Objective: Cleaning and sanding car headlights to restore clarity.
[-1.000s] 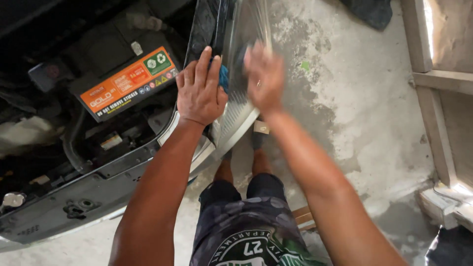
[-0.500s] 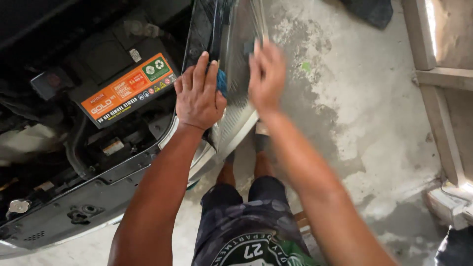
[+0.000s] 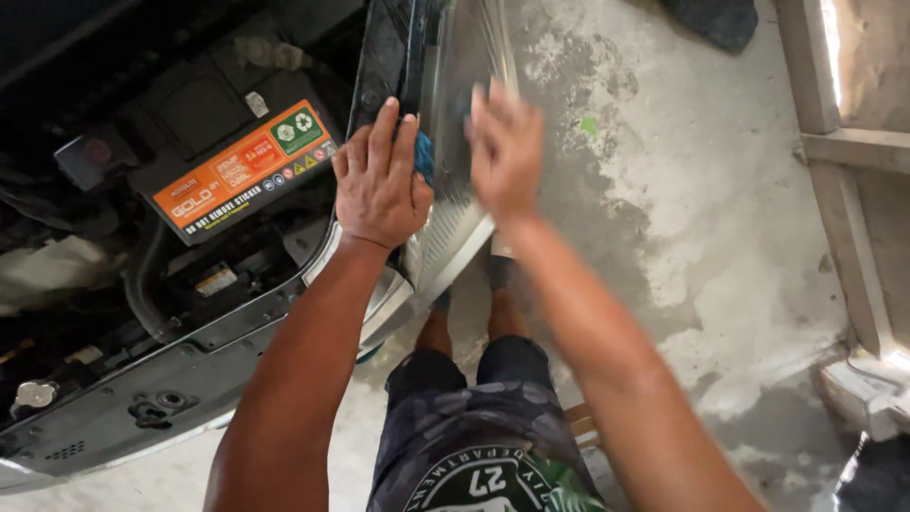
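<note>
A car headlight (image 3: pixel 464 85) with a clear ribbed lens sits at the corner of the open engine bay. My left hand (image 3: pixel 379 185) lies on its inner edge, fingers pressed together over a small blue object (image 3: pixel 424 156), perhaps a cloth. My right hand (image 3: pixel 507 152) is flat against the lens with fingers together, slightly blurred. Both arms reach forward from the bottom of the view.
A black car battery (image 3: pixel 237 171) with an orange label sits in the engine bay at the left. The grey front crossmember (image 3: pixel 161 398) runs below it. Stained concrete floor (image 3: pixel 682 218) spreads to the right, bordered by a pale frame (image 3: pixel 834 142).
My right hand has slid a little down the lens, while my left hand has stayed on the headlight's inner edge. The view has drifted slightly.
</note>
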